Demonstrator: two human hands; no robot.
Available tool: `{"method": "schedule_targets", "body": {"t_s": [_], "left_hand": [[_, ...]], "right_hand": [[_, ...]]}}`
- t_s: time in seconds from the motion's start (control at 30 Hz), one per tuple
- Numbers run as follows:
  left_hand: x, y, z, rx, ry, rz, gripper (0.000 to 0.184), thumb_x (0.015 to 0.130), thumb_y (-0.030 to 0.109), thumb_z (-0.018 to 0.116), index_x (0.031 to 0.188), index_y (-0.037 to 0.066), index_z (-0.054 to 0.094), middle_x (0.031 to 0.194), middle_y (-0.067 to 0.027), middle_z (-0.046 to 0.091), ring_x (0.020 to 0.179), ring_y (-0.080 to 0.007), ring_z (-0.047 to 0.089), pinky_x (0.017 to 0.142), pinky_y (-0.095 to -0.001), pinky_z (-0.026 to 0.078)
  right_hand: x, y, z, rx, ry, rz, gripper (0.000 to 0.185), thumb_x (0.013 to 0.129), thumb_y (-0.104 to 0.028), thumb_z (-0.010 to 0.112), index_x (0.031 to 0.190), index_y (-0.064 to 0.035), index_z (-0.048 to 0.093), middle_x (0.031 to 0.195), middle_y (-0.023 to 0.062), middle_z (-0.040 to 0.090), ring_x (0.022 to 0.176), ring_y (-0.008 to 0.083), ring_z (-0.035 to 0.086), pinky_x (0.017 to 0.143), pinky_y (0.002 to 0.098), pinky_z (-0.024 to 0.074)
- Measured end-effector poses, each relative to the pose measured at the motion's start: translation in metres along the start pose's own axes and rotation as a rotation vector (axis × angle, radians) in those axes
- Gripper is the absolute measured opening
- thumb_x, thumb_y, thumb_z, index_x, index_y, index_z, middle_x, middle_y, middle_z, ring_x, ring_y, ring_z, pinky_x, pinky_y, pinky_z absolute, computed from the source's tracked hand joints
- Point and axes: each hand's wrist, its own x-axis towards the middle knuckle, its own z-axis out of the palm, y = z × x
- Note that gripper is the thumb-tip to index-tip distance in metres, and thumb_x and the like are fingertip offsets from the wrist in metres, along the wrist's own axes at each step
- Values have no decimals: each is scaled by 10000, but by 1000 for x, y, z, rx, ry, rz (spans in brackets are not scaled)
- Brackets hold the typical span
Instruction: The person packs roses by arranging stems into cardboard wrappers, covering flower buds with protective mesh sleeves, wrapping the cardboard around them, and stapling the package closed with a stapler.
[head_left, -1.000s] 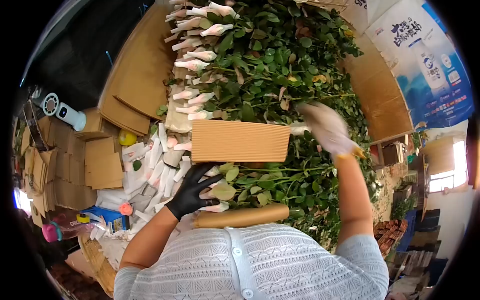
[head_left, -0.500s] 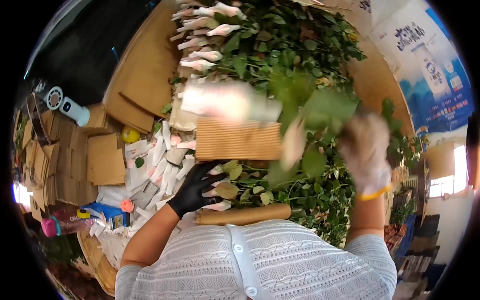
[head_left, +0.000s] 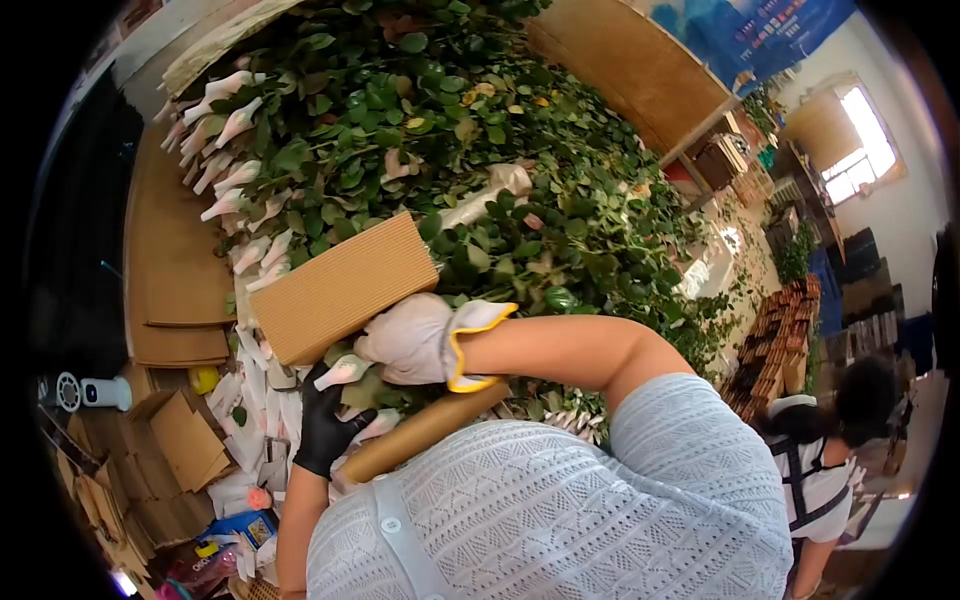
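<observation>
My right hand (head_left: pixel 408 338), in a whitish glove with a yellow-edged cuff, is curled closed beside the corrugated cardboard piece (head_left: pixel 345 290). At its fingers is a rose (head_left: pixel 343 372) with its pale pink bud in a white sleeve; the stem is mostly hidden under the glove. My left hand (head_left: pixel 328 425), in a black glove, is just left of that bud, thumb and fingers apart. Another sleeved bud (head_left: pixel 380 424) lies by its thumb. Nearest my body rests a rolled brown cardboard (head_left: pixel 425 430).
A large heap of leafy rose stems (head_left: pixel 560 240) spreads behind, sleeved buds (head_left: pixel 235 125) along its left side. Loose white sleeves (head_left: pixel 235 400) and folded cardboard (head_left: pixel 185 440) lie left. A wooden panel (head_left: pixel 630 80) borders the heap. Another person (head_left: pixel 815 470) is at right.
My view has turned right. My right hand has come from the far right, across my body to the cardboard near my left hand. The blurred pale bundle above the cardboard is no longer there.
</observation>
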Motion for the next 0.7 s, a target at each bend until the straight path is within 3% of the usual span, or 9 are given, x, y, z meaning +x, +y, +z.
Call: {"method": "schedule_targets", "body": {"t_s": [0.07, 0.1, 0.17, 0.23, 0.3, 0.37, 0.43, 0.53, 0.7], "left_hand": [[5, 22, 0, -138, 125, -27, 667, 647, 197, 841, 1229, 25, 564, 1280, -176, 530, 1151, -320, 528, 1010, -400, 404], [8, 26, -2, -307, 110, -63, 672, 657, 240, 839, 1230, 24, 565, 1297, -182, 516, 1201, -326, 490, 1023, -399, 391], [2, -5, 6, 117, 15, 60, 643, 692, 251, 816, 1247, 48, 563, 1316, -187, 499, 1265, -331, 435, 1053, -405, 359], [-2, -5, 7, 105, 113, 121, 616, 698, 249, 784, 1255, 83, 580, 1355, -180, 476, 1243, -353, 447, 1049, -448, 348], [3, 27, -15, -13, 117, 112, 562, 776, 122, 712, 1305, 75, 528, 1332, -157, 499, 1215, -294, 490, 1013, -406, 393], [-12, 29, -7, -610, 297, -287, 525, 839, 28, 623, 1338, 63, 463, 1240, -126, 550, 1090, -227, 568, 921, -349, 458], [-24, 26, 0, -443, 397, -336, 469, 888, -4, 546, 1338, 50, 425, 1155, -84, 573, 968, -176, 592, 823, -322, 489], [0, 49, 12, -216, 422, -459, 392, 913, 189, 595, 1239, 38, 438, 823, -204, 647, 724, -376, 635, 640, -428, 501], [13, 42, 28, -307, 472, -552, 332, 905, 183, 602, 1175, 18, 501, 732, -195, 655, 652, -374, 649, 574, -437, 495]], "right_hand": [[-5, -10, -45, 46, -184, -33, 253, 710, -236, 639, 900, -69, 634, 945, 121, 632, 906, 310, 633, 775, 411, 517], [-11, -8, -48, 34, -43, -176, 261, 719, -283, 645, 918, -114, 662, 915, 99, 637, 930, 297, 635, 789, 414, 509], [-7, -4, -43, 157, 19, -367, 318, 714, -288, 656, 985, -123, 651, 1049, 113, 621, 1045, 296, 596, 848, 417, 488], [1, 0, -5, 75, 117, -482, 429, 710, -278, 666, 1112, -135, 627, 1228, 119, 552, 1177, 307, 517, 941, 443, 437], [2, 18, 48, 100, -151, -381, 657, 665, -288, 669, 1299, -178, 538, 1370, 181, 432, 1291, 374, 384, 1068, 509, 281], [4, 19, 48, 185, -80, -403, 654, 640, -285, 688, 1268, -147, 571, 1357, 203, 422, 1281, 395, 374, 1080, 505, 262], [5, 18, 45, 176, -206, -354, 657, 643, -254, 724, 1277, -194, 563, 1326, 146, 431, 1285, 360, 361, 1088, 488, 255], [4, 18, 48, 132, -184, -344, 637, 636, -258, 733, 1251, -218, 574, 1315, 143, 427, 1274, 367, 368, 1081, 484, 264], [3, 19, 50, 121, -183, -333, 629, 655, -263, 727, 1263, -239, 568, 1318, 135, 435, 1270, 367, 371, 1078, 486, 270]]}}
